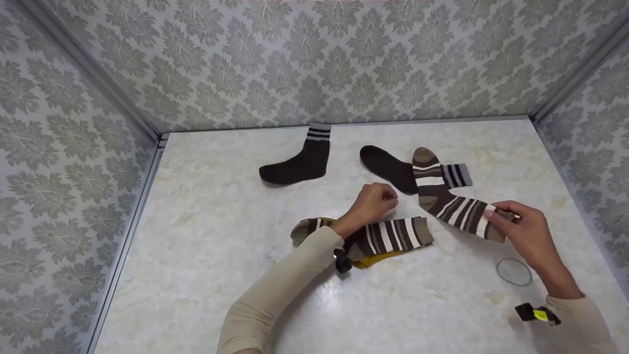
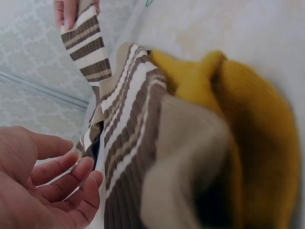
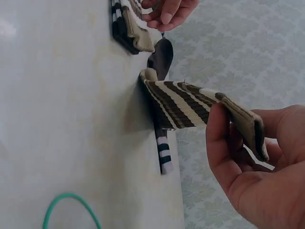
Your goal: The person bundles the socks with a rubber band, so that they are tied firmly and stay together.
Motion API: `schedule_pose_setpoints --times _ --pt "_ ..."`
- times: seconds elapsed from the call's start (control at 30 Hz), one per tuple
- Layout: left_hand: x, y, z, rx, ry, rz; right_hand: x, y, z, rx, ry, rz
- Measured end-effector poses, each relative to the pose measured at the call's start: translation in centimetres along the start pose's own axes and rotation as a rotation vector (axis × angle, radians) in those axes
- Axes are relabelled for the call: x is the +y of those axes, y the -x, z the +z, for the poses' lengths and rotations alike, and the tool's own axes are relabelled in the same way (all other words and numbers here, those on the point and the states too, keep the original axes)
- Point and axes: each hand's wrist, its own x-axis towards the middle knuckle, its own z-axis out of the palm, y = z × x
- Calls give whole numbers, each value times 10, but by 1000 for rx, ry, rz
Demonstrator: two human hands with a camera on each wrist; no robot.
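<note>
The main hazard from here lies at the striped sock toward the desk's far right corner: the right grip pinches it by the tan cuff only, so a loose thumb could let the raised end drop back. Its toe and heel lie across a dark sock, whose grey cuff sticks out toward the desk's right edge; a drag instead of a lift would probably pull that one along or twist the pair together. The left grip holds nothing, its fingers loosely bent above the desk, with its wrist over a second striped sock around the middle of the desk; lowering that forearm could push this sock off the yellow fabric beneath it or rumple both. The green ring, nearer the desk's right edge than its left, could catch on the right sleeve if it swept low. Another dark sock lies apart, its cuff at the far edge, and seems in little danger. The desk is pale with faint, marble-like mottling and a bright reflection toward the near edge. Behind the far edge rises a wall papered in grey-green damask; similarly patterned walls flank both sides, with metal strips along the corners.
</note>
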Motion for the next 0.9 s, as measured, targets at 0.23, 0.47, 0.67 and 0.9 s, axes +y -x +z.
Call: schedule_pose_setpoints --times 0.23,0.47,0.67,0.9 --pt "10 -17 20 -13 95 -29 25 -4 -3 8 42 53" --pt "47 -17 2 -6 239 -100 33 -3 -2 1 43 80" --pt "30 -43 30 69 206 -163 33 -2 2 -6 52 103" --pt "10 -69 53 112 149 -179 31 -1 5 -6 68 96"
